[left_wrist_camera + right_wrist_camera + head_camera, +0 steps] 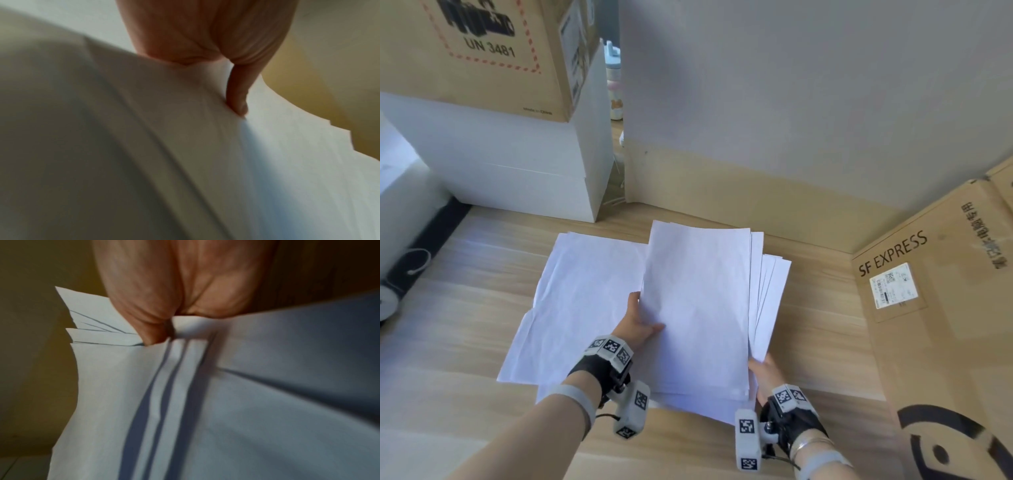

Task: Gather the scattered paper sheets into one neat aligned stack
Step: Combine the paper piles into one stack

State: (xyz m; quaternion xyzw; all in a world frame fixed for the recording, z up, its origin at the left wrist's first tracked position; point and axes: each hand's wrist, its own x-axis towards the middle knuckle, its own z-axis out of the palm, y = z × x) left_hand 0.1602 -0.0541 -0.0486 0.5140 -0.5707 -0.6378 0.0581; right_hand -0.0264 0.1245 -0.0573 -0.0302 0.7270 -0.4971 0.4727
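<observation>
White paper sheets [695,301] lie on a pale wood-grain table [465,308], flanked by tan cardboard boxes [945,308] with black printing and a white box [517,164].

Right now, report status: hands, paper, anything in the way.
Left hand and right hand both grip the paper bundle, edges fanned, not aligned. Loose sheets on the table beside it. Cardboard box close on the right.

The head view is bright with soft, even daylight, and its edges bend and smear slightly. Both wrist views are dimmer and blurred. In them the paper sheets [226,402] show bluish shadows in their folds, and the corners are dark.
</observation>
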